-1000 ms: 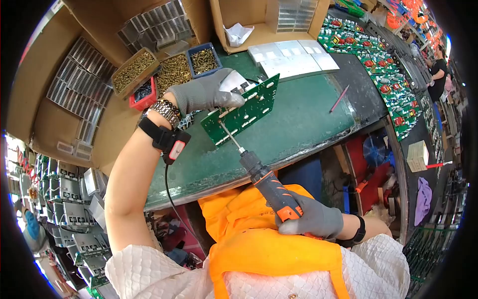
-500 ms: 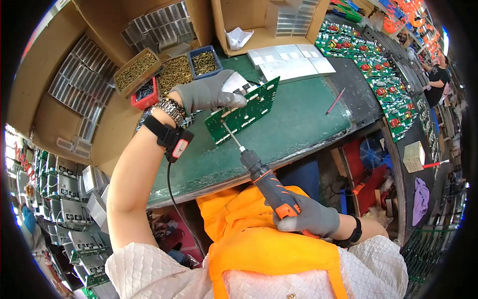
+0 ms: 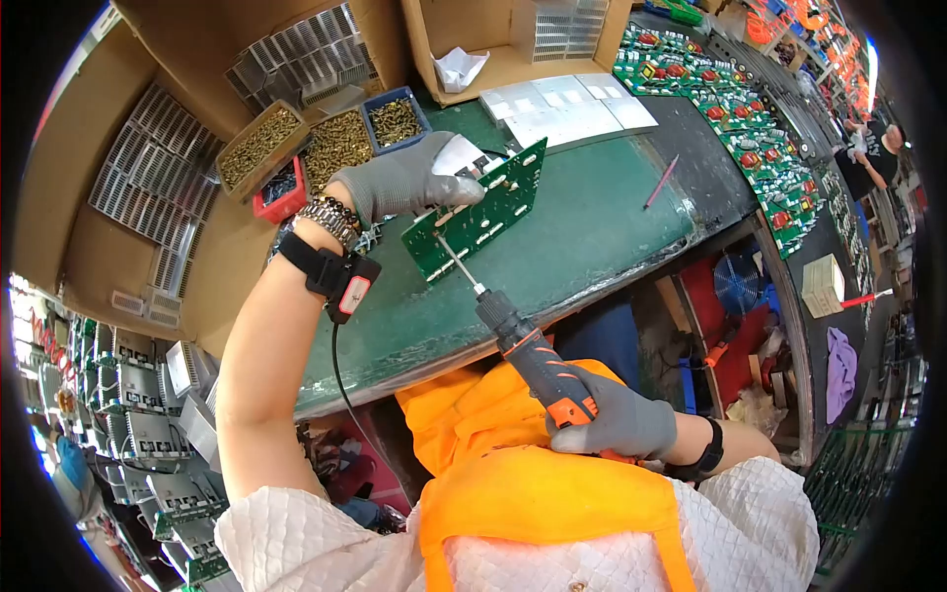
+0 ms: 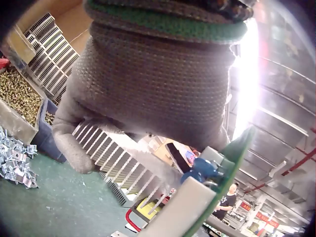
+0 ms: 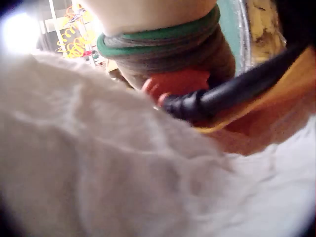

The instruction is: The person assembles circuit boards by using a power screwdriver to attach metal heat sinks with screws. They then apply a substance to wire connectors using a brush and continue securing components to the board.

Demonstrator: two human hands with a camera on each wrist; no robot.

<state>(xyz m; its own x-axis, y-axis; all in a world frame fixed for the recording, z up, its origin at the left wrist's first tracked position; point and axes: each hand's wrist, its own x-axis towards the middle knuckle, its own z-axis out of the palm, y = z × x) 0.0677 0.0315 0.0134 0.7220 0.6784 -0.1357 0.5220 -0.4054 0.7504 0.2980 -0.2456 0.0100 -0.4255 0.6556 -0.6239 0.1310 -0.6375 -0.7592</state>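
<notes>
In the head view my gloved left hand (image 3: 409,183) grips a green circuit board (image 3: 483,217) and holds it tilted up over the bench. Behind the board, the left wrist view shows a finned metal heat sink (image 4: 121,160) under the fingers, with blue round components (image 4: 202,170) beside it. My gloved right hand (image 3: 621,419) is wrapped round the handle of a black and orange electric screwdriver (image 3: 538,365). Its long bit (image 3: 459,261) meets the board's face near the lower left end. In the right wrist view cloth hides most of this hand.
Bins of brass screws (image 3: 340,143) and a red bin (image 3: 281,192) stand behind the left hand. Cardboard boxes (image 3: 197,257) hold more heat sinks. Flat metal plates (image 3: 567,109), a pink pen (image 3: 661,183) and rows of populated boards (image 3: 735,123) lie to the right. A person stands far right.
The screwdriver bit stays against the board, and both hands keep their hold. The view shifts slightly, and the far person on the right leans over.
</notes>
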